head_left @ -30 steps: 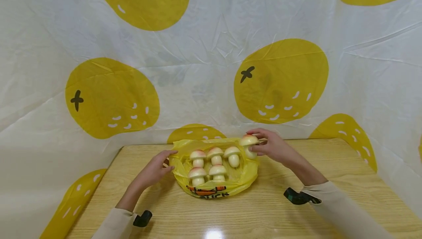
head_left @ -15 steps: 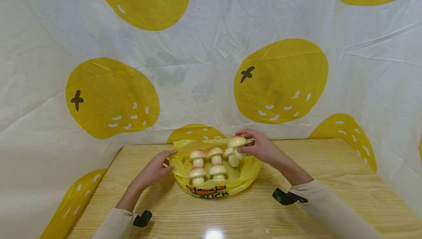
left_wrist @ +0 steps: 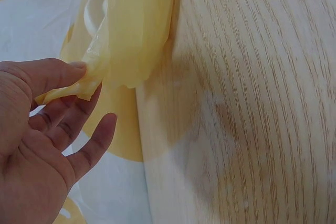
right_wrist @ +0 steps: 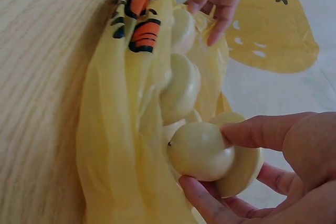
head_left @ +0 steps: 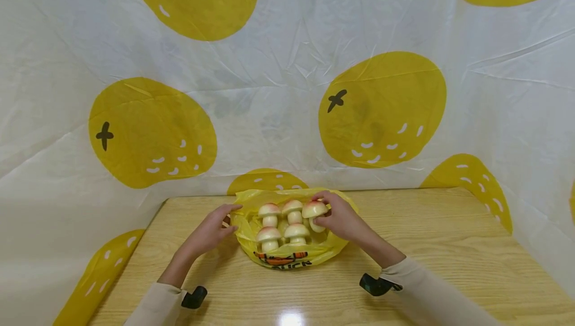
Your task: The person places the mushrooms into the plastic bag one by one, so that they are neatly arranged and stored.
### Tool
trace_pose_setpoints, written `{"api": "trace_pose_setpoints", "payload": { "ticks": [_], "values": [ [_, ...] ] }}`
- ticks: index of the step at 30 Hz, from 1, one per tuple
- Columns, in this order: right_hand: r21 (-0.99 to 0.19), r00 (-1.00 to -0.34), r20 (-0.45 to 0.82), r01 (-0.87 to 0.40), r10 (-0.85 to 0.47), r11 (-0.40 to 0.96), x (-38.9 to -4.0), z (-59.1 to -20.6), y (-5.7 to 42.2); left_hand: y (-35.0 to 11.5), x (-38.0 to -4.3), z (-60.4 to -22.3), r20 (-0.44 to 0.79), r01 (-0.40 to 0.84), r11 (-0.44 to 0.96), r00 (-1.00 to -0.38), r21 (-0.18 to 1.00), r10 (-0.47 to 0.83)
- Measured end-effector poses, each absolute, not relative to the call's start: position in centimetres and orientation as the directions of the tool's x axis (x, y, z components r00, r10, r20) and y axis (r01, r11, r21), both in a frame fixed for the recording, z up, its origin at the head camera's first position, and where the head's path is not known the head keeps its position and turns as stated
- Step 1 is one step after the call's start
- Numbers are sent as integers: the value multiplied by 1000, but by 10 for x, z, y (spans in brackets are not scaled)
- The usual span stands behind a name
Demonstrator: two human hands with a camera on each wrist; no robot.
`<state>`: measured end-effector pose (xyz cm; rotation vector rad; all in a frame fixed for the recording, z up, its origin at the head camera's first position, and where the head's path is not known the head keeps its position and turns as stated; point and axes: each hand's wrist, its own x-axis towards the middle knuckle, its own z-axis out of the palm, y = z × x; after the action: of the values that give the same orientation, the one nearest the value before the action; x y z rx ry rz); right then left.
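Note:
A yellow plastic bag (head_left: 330, 252) lies with its mouth spread on the table, several pale toy mushrooms (head_left: 268, 235) with pink-tinged caps standing inside. My left hand (head_left: 215, 228) pinches the bag's left rim; in the left wrist view, thumb and fingers hold its thin yellow edge (left_wrist: 86, 85). At the bag's right side, my right hand (head_left: 343, 220) holds another toy mushroom (head_left: 314, 209). Its rounded stem (right_wrist: 202, 150) faces the right wrist camera, with the thumb on one side and fingers on the other. The mushroom behind it is mostly hidden in the head view.
The wooden table (head_left: 431, 266) extends around the bag on both sides and in front. Behind it hangs a white sheet (head_left: 269, 131) with large yellow fruit prints. A dark wrist camera (head_left: 194, 297) sits by each sleeve.
My right hand has carried its mushroom leftward and down from the bag's right rim, over the mushroom standing at the right inside. My left hand stays at the left rim.

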<state>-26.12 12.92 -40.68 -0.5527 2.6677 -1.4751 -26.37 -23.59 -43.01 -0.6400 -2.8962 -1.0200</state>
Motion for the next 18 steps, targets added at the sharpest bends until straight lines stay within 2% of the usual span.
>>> {"api": "trace_pose_setpoints", "payload": {
  "ticks": [7,18],
  "values": [
    [-719,-947,140,-297,-288,628,-254,-413,125,-237,-263,-430,134,376,701,-917,606,376],
    [-603,-942,128,-323,-311,730,-243,-414,124,-237,-264,-430,133,378,696,-915,610,381]
  ]
}}
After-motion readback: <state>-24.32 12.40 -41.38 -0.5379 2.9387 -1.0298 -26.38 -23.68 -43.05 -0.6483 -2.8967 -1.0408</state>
